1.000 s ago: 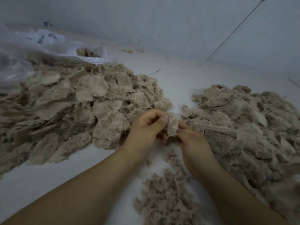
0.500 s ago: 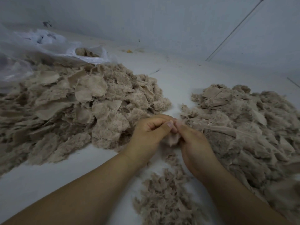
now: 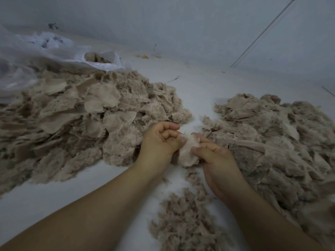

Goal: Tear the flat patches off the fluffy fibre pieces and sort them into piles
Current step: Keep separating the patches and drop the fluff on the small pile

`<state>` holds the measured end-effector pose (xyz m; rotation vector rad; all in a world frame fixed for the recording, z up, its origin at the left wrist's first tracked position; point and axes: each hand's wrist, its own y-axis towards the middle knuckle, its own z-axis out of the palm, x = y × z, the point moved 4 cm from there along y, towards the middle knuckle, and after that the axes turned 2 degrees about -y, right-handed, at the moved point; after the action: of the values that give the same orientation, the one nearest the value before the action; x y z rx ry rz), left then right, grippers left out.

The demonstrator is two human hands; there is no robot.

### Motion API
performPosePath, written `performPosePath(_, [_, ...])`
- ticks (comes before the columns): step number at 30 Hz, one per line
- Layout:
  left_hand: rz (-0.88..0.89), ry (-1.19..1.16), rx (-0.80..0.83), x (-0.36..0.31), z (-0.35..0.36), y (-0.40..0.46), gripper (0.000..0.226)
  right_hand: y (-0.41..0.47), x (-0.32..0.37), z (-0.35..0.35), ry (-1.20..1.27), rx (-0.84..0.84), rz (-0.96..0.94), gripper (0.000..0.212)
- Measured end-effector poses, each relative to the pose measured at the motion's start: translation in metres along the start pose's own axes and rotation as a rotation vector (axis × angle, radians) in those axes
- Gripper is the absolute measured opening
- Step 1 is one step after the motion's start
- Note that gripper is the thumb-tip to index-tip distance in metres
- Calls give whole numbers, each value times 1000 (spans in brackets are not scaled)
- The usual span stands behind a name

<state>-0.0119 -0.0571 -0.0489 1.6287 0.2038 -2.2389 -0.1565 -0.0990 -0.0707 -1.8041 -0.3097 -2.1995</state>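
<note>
The fibre piece point(image 3: 187, 151) is held above the white work surface point(image 3: 76, 189), between the two hands at centre frame. Its long axis runs roughly top to bottom in the view, the upper end pinched and the wider lower end hanging free. Its surface is pale beige, soft and fuzzy, with an irregular rounded outline.

The left hand point(image 3: 159, 142) pinches the upper left edge, fingers curled. The right hand point(image 3: 215, 160) pinches the right edge with thumb and fingertips.

A small pile of loose fluff point(image 3: 183, 220) lies below the hands. The large left pile point(image 3: 76, 120) mixes flat, ribbed patches with fluffy pieces. The right pile point(image 3: 275, 145) is mostly shaggy, with stringy strips. A translucent plastic bag point(image 3: 54, 51) lies behind the left pile.
</note>
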Motion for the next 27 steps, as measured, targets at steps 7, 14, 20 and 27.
performPosePath(7, [-23,-50,-40,3,-2,1,13,0,1,3,87,-11,21,19])
performPosePath(14, [-58,84,94,2,7,-4,28,-4,5,4,79,22,19,35])
performPosePath(20, [-98,216,172,5,10,-4,36,-5,8,4,200,-74,76,37])
performPosePath(27, [-118,124,179,3,6,-5,29,-6,11,2,275,-139,49,29])
